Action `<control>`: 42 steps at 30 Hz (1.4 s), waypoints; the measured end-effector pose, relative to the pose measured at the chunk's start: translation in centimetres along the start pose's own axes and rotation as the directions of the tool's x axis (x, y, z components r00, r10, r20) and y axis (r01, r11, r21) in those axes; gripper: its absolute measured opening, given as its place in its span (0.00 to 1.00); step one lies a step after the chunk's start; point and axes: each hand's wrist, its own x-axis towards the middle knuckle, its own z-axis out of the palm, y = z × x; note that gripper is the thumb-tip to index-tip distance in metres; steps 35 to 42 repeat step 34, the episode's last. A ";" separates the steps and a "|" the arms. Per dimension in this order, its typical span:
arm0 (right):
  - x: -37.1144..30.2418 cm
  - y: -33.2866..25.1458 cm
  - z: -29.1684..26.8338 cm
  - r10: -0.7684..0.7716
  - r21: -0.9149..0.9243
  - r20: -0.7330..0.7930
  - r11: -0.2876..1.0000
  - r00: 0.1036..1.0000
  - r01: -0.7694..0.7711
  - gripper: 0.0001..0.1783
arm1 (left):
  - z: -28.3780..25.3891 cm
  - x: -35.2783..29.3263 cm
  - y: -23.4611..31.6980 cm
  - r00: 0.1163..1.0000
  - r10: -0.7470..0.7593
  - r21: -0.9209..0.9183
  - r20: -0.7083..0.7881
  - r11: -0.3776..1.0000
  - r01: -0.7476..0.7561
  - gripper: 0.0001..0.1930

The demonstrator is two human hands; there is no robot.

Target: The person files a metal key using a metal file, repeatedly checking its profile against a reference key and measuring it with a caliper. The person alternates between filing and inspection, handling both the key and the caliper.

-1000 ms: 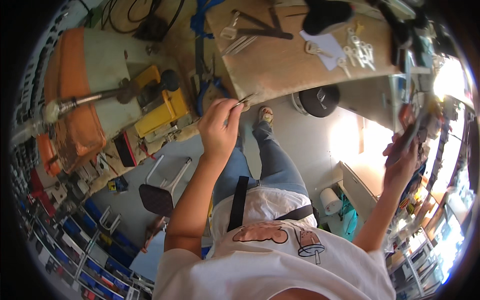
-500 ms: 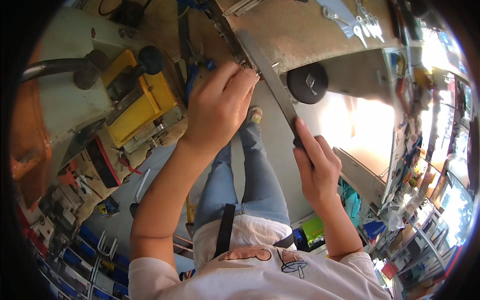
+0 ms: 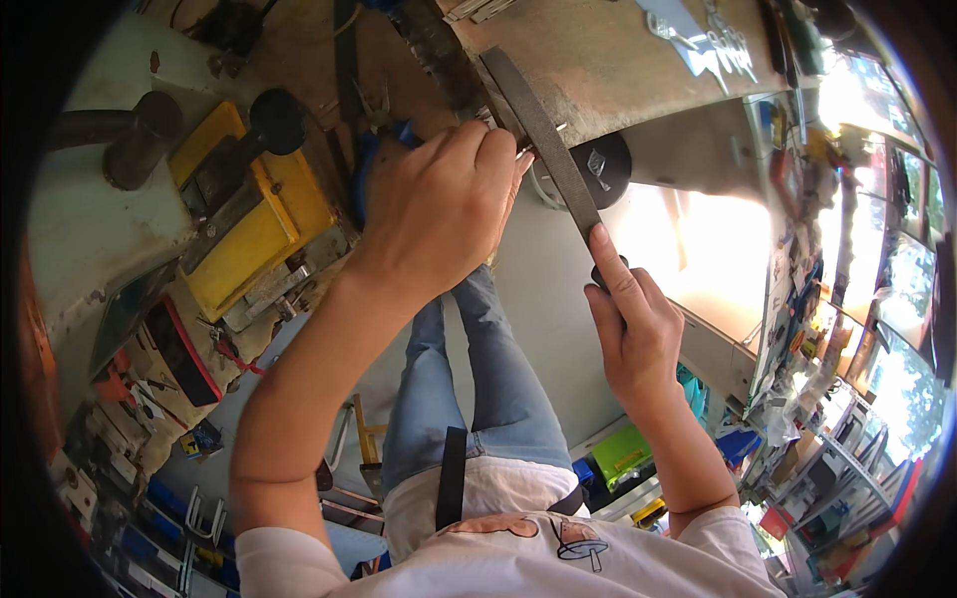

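A long flat grey file (image 3: 543, 135) slants across the edge of the wooden bench top (image 3: 618, 75). My right hand (image 3: 638, 324) is closed around its dark handle, with the forefinger stretched along the metal. My left hand (image 3: 444, 199) is closed in a pinch beside the file, at the bench edge. Its fingers hide most of what they grip. A thin, bright metal tip (image 3: 562, 127) sticks out on the file's far side; whether it belongs to the pinched piece I cannot tell. Blue-handled pliers (image 3: 379, 125) lie just left of my left hand.
Keys (image 3: 733, 55) lie at the bench's far right. A round black stool seat (image 3: 601, 169) stands below the bench edge. To the left are a yellow metal machine part (image 3: 249, 239) and a black knob (image 3: 277, 122). Crowded shelves (image 3: 837, 439) line the right side.
My left hand has shifted slightly right, its back turned more upward. The file, blurred before, now shows sharply and still lies across the bench edge. The surroundings have slid a little left in view.
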 end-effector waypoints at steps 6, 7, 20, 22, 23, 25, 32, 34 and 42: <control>0.3 -0.3 -0.8 0.005 -0.095 0.067 0.996 0.998 0.001 0.32 | -0.6 0.5 -0.3 0.984 0.100 0.127 0.149 0.985 -0.119 0.08; 0.2 -0.2 -1.1 -0.009 -0.096 0.105 0.995 0.994 0.019 0.33 | -0.5 0.7 -0.2 0.978 0.159 0.149 0.133 0.973 -0.178 0.09; 1.7 0.6 -1.1 -0.093 0.222 0.125 0.973 0.988 0.064 0.35 | -0.8 1.1 -1.9 0.951 0.267 0.083 0.157 0.956 -0.282 0.11; 1.2 0.7 -1.2 -0.102 0.196 0.133 0.978 0.986 0.075 0.35 | -1.0 1.2 -1.8 0.946 0.277 0.118 0.167 0.947 -0.298 0.10; 0.9 0.7 -1.2 -0.097 0.182 0.135 0.981 0.986 0.071 0.36 | -1.1 1.2 -1.8 0.943 0.285 0.123 0.174 0.944 -0.307 0.10; 0.5 0.7 -1.1 -0.086 0.153 0.139 0.986 0.986 0.065 0.37 | -1.1 1.4 -1.8 0.936 0.299 0.133 0.186 0.936 -0.325 0.10; 4.7 -0.6 -0.2 -0.130 0.170 0.109 0.979 0.986 0.110 0.35 | -1.0 1.9 -2.1 0.904 0.380 0.177 0.196 0.893 -0.414 0.06; 5.5 -0.8 0.0 -0.144 0.162 0.097 0.979 0.985 0.127 0.35 | -1.2 2.0 -2.1 0.895 0.391 0.184 0.212 0.884 -0.430 0.06; 5.5 -0.8 0.0 -0.144 0.162 0.097 0.979 0.985 0.127 0.35 | -1.2 2.0 -2.1 0.895 0.391 0.184 0.212 0.884 -0.430 0.06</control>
